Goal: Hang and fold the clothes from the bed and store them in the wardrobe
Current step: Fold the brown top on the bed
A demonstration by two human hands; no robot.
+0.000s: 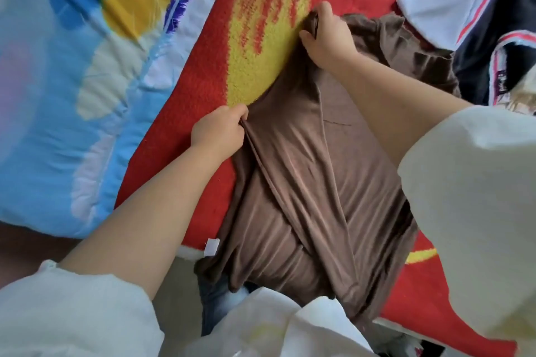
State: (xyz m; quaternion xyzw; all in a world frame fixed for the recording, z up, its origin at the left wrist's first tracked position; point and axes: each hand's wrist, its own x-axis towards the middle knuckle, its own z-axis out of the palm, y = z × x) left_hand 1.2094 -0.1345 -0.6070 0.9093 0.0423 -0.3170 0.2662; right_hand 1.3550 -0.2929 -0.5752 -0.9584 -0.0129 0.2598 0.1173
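A brown garment point(313, 188) lies stretched along the red and yellow blanket point(261, 46) on the bed, its near end hanging over the bed's edge. My left hand point(217, 130) pinches the garment's left edge at mid-length. My right hand point(326, 35) grips the far left corner of the garment, fingers curled round the cloth. A fold runs diagonally down the fabric between the two hands.
A blue, yellow and white quilt point(72, 95) covers the bed on the left. At the far right lie a white garment point(452, 0) with red stripes and a dark garment point(499, 66) with striped trim. Floor shows below the bed edge.
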